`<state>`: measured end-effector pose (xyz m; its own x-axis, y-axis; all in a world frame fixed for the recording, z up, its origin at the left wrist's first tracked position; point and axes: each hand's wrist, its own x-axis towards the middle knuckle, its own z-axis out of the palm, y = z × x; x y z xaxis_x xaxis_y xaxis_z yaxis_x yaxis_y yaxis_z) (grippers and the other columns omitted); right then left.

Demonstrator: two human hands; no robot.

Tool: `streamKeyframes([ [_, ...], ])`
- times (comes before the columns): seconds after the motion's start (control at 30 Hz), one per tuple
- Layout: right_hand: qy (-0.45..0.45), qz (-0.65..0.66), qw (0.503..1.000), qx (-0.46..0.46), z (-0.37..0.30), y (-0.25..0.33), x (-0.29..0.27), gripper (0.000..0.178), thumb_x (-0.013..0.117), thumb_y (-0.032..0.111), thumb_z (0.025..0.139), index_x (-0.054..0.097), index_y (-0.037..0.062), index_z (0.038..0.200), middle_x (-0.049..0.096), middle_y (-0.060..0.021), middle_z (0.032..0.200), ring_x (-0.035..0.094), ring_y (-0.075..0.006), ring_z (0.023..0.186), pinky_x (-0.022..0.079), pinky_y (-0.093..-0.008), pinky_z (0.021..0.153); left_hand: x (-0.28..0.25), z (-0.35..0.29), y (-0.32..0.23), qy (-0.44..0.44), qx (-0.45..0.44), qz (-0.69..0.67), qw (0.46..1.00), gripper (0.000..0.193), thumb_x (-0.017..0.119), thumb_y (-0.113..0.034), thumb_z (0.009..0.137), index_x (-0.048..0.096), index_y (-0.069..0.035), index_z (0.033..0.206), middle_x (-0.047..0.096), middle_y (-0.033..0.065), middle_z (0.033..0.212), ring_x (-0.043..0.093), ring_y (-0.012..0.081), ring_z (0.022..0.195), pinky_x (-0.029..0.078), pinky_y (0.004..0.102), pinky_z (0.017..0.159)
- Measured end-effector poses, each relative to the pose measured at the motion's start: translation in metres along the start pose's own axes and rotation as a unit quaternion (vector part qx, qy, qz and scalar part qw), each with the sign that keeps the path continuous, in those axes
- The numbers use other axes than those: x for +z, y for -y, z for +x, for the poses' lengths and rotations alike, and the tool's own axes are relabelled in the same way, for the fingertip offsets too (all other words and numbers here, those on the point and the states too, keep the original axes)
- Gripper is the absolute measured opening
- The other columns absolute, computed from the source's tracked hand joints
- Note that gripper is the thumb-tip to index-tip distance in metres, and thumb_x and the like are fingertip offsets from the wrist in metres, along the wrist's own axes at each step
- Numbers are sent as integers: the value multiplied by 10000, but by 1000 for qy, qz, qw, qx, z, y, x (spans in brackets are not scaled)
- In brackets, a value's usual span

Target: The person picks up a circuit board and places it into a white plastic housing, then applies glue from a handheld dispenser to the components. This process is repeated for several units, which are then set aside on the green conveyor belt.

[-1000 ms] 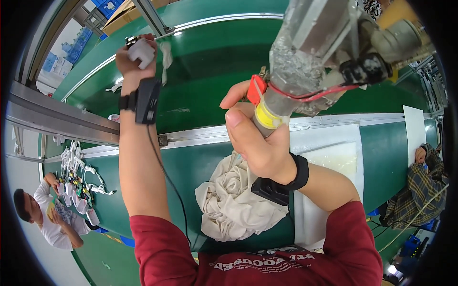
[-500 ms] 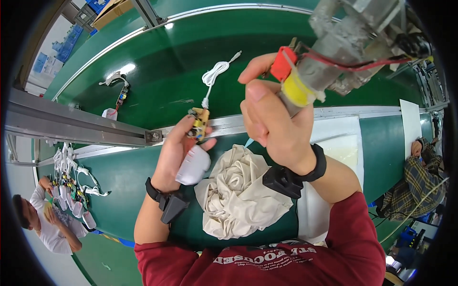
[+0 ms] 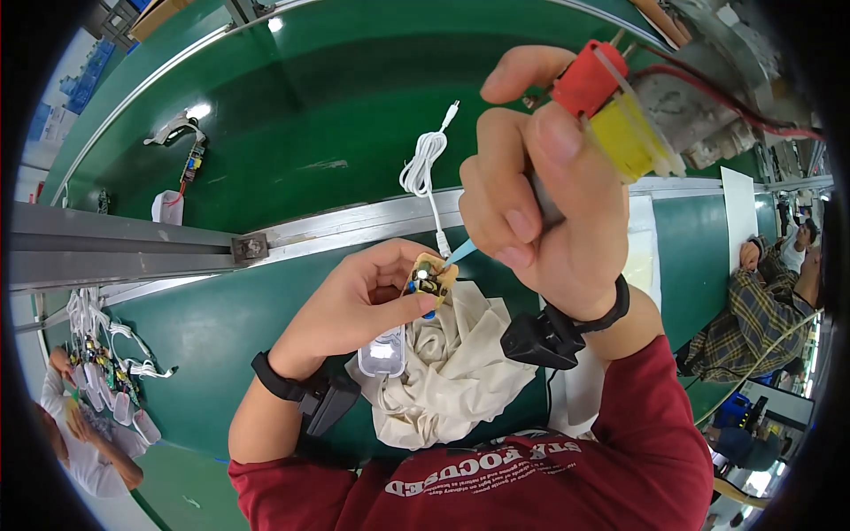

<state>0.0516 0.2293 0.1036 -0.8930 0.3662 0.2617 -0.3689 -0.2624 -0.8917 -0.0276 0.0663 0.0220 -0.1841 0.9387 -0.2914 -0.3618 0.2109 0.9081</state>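
My left hand [image 3: 341, 296] pinches a small circuit board [image 3: 431, 276] crowded with components between thumb and fingers. From the board's far edge a coiled white cable [image 3: 425, 164] runs out over the metal rail. A white plastic adapter case [image 3: 383, 352], its hollow side facing up, hangs below the board beside a crumpled cream cloth [image 3: 452, 372]. My right hand [image 3: 553, 195] is wrapped round a dispensing gun [image 3: 633, 133] with a red switch and yellow band. Its pale blue tapered nozzle [image 3: 460, 252] reaches the board's edge; whether the tip touches cannot be told.
A metal post [image 3: 133, 248] and rail cross the green table at left. Another board with a white case [image 3: 166, 207] lies beyond. At far left, a person [image 3: 84, 442] handles several adapters [image 3: 111, 389]. White foam [image 3: 639, 257] lies right; another person [image 3: 753, 301] sits beyond.
My left hand has moved right and nearer, bringing the board under the nozzle over the cloth. My right hand and the gun have shifted right and slightly nearer. The case has turned hollow side up.
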Motion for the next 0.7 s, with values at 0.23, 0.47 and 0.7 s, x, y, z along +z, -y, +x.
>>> streamKeyframes([
  [0.23, -65, -11, 998, 0, -8, -12, 9, 193, 480, 274, 914, 376, 120, 967, 344, 9, 488, 256, -70, 350, 214, -220, 338, 4, 3, 0, 4, -9, -19, 1000, 321, 626, -57, 844, 521, 3, 1141, 612, 25, 989, 571, 68, 859, 467, 224, 775],
  [0.47, -68, -22, 997, 10, -11, -17, 12, 206, 502, 265, 900, 354, 126, 936, 345, 10, 482, 257, -62, 350, 210, -219, 335, 2, 0, 1, 2, 2, -31, 1000, 326, 634, -69, 843, 522, 4, 1140, 619, 21, 962, 577, 67, 842, 471, 222, 765],
  [0.7, -61, -34, 997, 8, -10, -17, 16, 225, 491, 272, 906, 354, 107, 977, 347, 9, 482, 257, -62, 349, 209, -219, 333, 0, -3, 3, 9, 8, -29, 1000, 336, 641, -82, 845, 521, 5, 1146, 620, 18, 949, 578, 62, 837, 473, 215, 754],
])
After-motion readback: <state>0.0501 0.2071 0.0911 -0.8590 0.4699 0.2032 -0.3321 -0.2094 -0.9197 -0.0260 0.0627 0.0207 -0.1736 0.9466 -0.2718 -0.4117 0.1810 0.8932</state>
